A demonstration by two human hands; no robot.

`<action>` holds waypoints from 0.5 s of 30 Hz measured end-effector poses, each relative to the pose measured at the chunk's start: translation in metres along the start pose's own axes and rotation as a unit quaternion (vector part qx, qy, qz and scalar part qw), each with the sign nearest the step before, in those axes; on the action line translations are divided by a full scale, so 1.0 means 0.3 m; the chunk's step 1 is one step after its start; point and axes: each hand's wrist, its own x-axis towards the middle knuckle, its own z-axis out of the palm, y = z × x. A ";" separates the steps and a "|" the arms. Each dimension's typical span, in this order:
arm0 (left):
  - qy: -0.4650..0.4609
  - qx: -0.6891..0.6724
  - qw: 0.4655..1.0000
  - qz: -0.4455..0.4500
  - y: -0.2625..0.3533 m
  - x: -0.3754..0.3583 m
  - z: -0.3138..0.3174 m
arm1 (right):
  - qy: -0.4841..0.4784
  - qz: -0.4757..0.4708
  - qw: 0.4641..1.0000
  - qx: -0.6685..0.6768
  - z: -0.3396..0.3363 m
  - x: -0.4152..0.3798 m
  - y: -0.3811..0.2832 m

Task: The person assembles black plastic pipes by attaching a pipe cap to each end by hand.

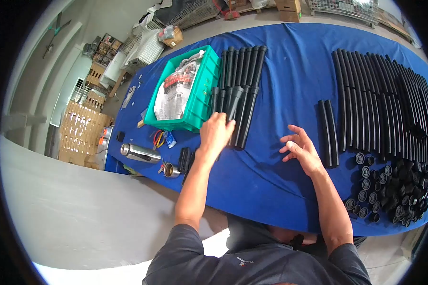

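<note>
Plainly, the risk sits with the near row of tubes (234, 111) — short black tubes lying side by side on the blue desk (290, 85), just right of the green bin (202, 95). They are round and lie loose against one another, so a sideways nudge from the left hand (216, 135) could, I judge, set one rolling and knock the row out of line, or push its ends up into the second row of tubes (242, 64) lying just beyond. The left hand rests on the near ends of that row, fingers curled down over them; it touches the tubes, but I cannot tell whether it grips one or only presses on them.

A second risk lies at the right. The caps (390, 190) — small black rings crowded near the desk's edge — stand close to the rim, and a sweep of the forearm could, in my view, send some off onto the floor.

The right hand (299, 149) is open and empty, fingers spread and slightly bent, palm down, hovering just above the cloth. It lies near a pair of long tubes (329, 133) but apart from them, with the large bank of long tubes (380, 99) farther right.

Both arms reach forward from the body, elbows bent, the left stretched farther than the right. A steel flask (140, 153) lies on its side near the desk's left corner, well apart from either hand.
</note>
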 end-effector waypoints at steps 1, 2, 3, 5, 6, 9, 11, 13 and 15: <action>0.002 0.012 1.000 -0.007 -0.038 0.034 0.025 | 0.002 0.002 1.000 0.003 -0.001 -0.001 -0.003; -0.003 0.035 0.999 -0.010 -0.075 0.062 0.051 | 0.004 0.005 1.000 0.005 -0.001 0.001 -0.006; 0.011 0.038 0.999 0.000 -0.110 0.083 0.083 | 0.006 0.008 1.000 0.009 -0.003 0.002 -0.009; -0.002 0.056 0.998 -0.001 -0.125 0.123 0.103 | 0.006 0.006 1.000 0.008 0.000 0.001 -0.014; -0.028 0.070 0.997 -0.015 -0.121 0.136 0.105 | 0.006 0.007 1.000 0.006 0.001 0.000 -0.015; -0.057 0.104 0.993 -0.008 -0.159 0.165 0.156 | 0.003 0.007 1.000 0.007 -0.002 0.003 -0.012; -0.055 0.111 0.992 0.010 -0.180 0.172 0.189 | 0.004 0.007 1.000 0.011 0.000 0.002 -0.015; -0.056 0.116 0.992 0.008 -0.180 0.174 0.197 | 0.003 0.007 1.000 0.009 0.001 0.002 -0.013; -0.056 0.120 0.991 0.003 -0.179 0.176 0.197 | 0.000 0.007 1.000 0.002 0.001 0.007 -0.007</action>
